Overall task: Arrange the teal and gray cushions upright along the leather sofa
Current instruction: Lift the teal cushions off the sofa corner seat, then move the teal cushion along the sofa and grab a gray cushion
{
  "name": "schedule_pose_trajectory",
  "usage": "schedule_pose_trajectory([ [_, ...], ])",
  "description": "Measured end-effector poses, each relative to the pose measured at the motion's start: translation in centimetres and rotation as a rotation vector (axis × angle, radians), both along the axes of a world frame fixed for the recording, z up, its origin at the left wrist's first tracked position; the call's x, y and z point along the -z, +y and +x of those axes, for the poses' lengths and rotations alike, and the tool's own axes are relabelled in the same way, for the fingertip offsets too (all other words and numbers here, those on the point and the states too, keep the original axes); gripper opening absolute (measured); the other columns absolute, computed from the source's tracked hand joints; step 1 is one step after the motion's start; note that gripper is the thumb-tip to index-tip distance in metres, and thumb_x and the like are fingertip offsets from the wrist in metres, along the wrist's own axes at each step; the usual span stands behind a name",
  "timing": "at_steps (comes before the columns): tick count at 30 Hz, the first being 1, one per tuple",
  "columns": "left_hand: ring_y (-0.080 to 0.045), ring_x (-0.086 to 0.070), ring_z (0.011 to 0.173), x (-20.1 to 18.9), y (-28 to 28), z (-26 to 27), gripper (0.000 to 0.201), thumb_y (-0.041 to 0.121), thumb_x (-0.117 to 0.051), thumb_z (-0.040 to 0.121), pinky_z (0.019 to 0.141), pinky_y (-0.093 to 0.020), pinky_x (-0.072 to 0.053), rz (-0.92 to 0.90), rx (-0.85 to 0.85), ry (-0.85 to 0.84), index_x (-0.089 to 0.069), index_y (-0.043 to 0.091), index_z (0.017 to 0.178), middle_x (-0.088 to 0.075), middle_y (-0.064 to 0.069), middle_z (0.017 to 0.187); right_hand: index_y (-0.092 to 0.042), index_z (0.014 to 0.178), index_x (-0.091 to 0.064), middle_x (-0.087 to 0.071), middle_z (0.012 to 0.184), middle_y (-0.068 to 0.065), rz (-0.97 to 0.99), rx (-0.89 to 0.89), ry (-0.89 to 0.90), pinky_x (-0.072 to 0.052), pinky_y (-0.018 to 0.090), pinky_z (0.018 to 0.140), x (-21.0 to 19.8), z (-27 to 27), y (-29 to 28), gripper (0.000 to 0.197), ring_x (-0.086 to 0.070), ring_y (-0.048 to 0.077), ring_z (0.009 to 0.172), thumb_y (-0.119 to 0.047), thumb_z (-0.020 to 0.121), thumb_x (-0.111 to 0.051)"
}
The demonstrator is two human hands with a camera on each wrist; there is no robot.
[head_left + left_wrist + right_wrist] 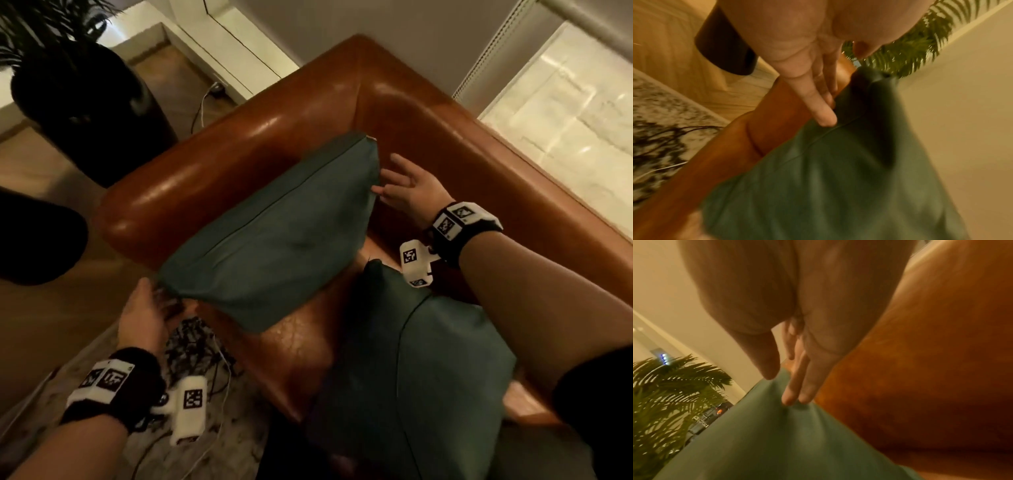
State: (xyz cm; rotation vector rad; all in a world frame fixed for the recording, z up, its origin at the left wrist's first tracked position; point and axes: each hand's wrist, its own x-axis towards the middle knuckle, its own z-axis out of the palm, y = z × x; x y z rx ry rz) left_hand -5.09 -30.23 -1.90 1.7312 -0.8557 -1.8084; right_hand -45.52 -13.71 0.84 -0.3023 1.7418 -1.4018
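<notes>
Currently the teal cushion [274, 233] leans on the leather sofa [428, 113] arm at its corner end, long axis spanning both hands: left hand [147, 318] and right hand [407, 192] straight-fingered, touching opposite ends, gripping nothing.

Both cushions, the far cushion [274, 229] and the near cushion [428, 370], were plain teal. The sofa [239, 137] was glossy orange-brown leather. The rug [102, 346] carried black-and-white mottling; the planter [89, 113] was black, its fronds [674, 386] green.

brown leather sofa [308, 113], two teal cushions [270, 236] [428, 370]
</notes>
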Motion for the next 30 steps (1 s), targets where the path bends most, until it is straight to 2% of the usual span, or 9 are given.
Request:
schedule_pose_trajectory([
  [4,-0.031,-0.059,0.096,5.3,5.4,2.8,0.034,0.01,-0.046,0.098,0.091,-0.046,-0.051,0.062,0.171,-0.285,-0.045,0.007,0.131,-0.06,-0.019,0.119,-0.016,0.128,-0.057,-0.071,0.112,0.012,0.129,0.134,0.121,-0.059,0.036,0.086,0.2,0.2,7.8,0.036,-0.073,0.021,0.093,-0.005,0.094,-0.058],
  [7,-0.028,-0.06,0.098,9.1,11.2,2.6,0.018,0.008,-0.056,0.086,0.098,-0.044,-0.046,0.212,0.599,-0.512,-0.063,0.012,0.102,-0.063,-0.01,0.111,-0.024,0.104,-0.066,-0.072,0.106,0.007,0.547,-0.044,0.345,-0.056,0.036,0.085,3.6,1.0,14.0,0.012,-0.069,0.027,0.1,-0.018,0.094,-0.061],
  [9,-0.024,-0.059,0.096,10.6,15.9,1.4,0.015,0.013,-0.052,0.094,0.089,-0.028,-0.043,0.207,0.949,-0.579,-0.066,0.012,0.087,-0.06,-0.004,0.097,-0.022,0.123,-0.063,-0.064,0.124,0.006,0.867,-0.284,0.423,-0.047,0.031,0.092,7.1,2.1,17.5,0.031,-0.06,0.027,0.117,-0.034,0.094,-0.061],
  [11,-0.023,-0.059,0.096,12.9,21.0,0.6,0.027,0.025,-0.047,0.099,0.079,-0.021,-0.038,0.183,1.159,-0.595,-0.065,0.013,0.084,-0.06,-0.003,0.092,-0.021,0.147,-0.041,-0.046,0.148,0.007,1.012,-0.412,0.381,-0.038,0.036,0.108,10.5,3.5,19.7,0.067,-0.046,0.028,0.133,-0.056,0.091,-0.056],
  [14,-0.029,-0.051,0.126,16.9,26.9,0.5,0.069,0.07,-0.035,0.088,0.106,-0.034,-0.038,0.204,1.332,-0.591,-0.053,0.018,0.129,-0.053,-0.011,0.137,-0.031,0.155,-0.017,-0.03,0.159,0.003,1.134,-0.528,0.442,-0.021,0.05,0.116,13.4,5.1,20.7,0.089,-0.03,0.03,0.144,-0.081,0.083,-0.036],
  [18,-0.035,-0.063,0.083,16.7,29.3,-0.8,0.026,0.042,-0.048,0.097,0.063,-0.043,-0.056,0.453,1.075,-0.498,-0.041,0.021,0.11,-0.053,-0.011,0.119,-0.033,0.141,-0.047,-0.049,0.142,0.002,1.112,-0.532,0.504,-0.023,0.055,0.112,11.8,5.3,21.4,0.064,-0.04,0.029,0.136,-0.069,0.089,-0.044],
  [22,-0.033,-0.063,0.084,13.2,28.1,-2.5,0.016,0.003,-0.057,0.091,0.068,-0.039,-0.058,0.025,1.109,-0.541,-0.054,0.017,0.099,-0.065,-0.02,0.107,-0.027,0.111,-0.071,-0.068,0.098,-0.002,0.986,-0.319,0.529,-0.047,0.041,0.095,7.9,5.3,25.9,0.031,-0.064,0.024,0.102,-0.047,0.095,-0.055],
  [26,-0.025,-0.061,0.07,6.2,25.0,-6.8,0.019,0.001,-0.056,0.09,0.065,-0.029,-0.051,-0.355,1.141,-0.471,-0.06,0.017,0.101,-0.064,-0.013,0.095,-0.022,0.106,-0.076,-0.072,0.103,0.0,0.886,0.062,0.533,-0.048,0.029,0.084,2.9,6.7,34.5,0.027,-0.065,0.024,0.1,-0.04,0.092,-0.061],
  [30,-0.032,-0.062,0.1,1.0,20.8,-14.7,0.028,0.001,-0.055,0.089,0.089,-0.032,-0.046,-0.69,1.175,-0.319,-0.063,0.022,0.106,-0.065,-0.012,0.11,-0.015,0.112,-0.074,-0.074,0.108,0.006,0.756,0.513,0.451,-0.048,0.03,0.092,0.1,9.2,41.3,0.031,-0.066,0.024,0.106,-0.035,0.089,-0.069],
])
